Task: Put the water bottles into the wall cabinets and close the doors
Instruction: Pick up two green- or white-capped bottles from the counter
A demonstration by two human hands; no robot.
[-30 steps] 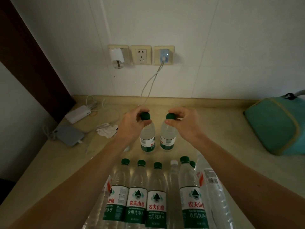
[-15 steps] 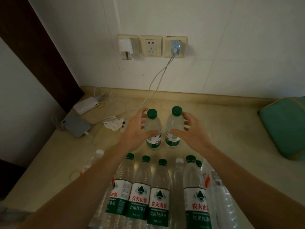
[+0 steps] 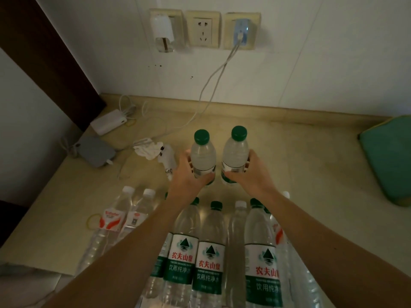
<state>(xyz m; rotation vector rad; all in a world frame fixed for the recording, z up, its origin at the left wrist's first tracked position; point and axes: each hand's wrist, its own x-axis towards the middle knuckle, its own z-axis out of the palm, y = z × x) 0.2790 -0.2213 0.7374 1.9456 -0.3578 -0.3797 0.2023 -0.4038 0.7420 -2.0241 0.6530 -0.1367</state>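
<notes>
At the middle of the desk (image 3: 311,174), our left hand (image 3: 189,176) is wrapped around the lower body of one small green-capped bottle (image 3: 202,155), and our right hand (image 3: 251,174) is clamped on its twin (image 3: 235,152) just to the right. Both bottles stand upright, side by side. Nearer to us stands a row of taller bottles (image 3: 209,258); far behind, wall sockets (image 3: 203,28).

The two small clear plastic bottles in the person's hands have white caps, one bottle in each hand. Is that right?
Not quite. The head view shows both caps are green. The left hand holds one small clear plastic bottle and the right hand holds the other small bottle, one each, as you said.
</notes>
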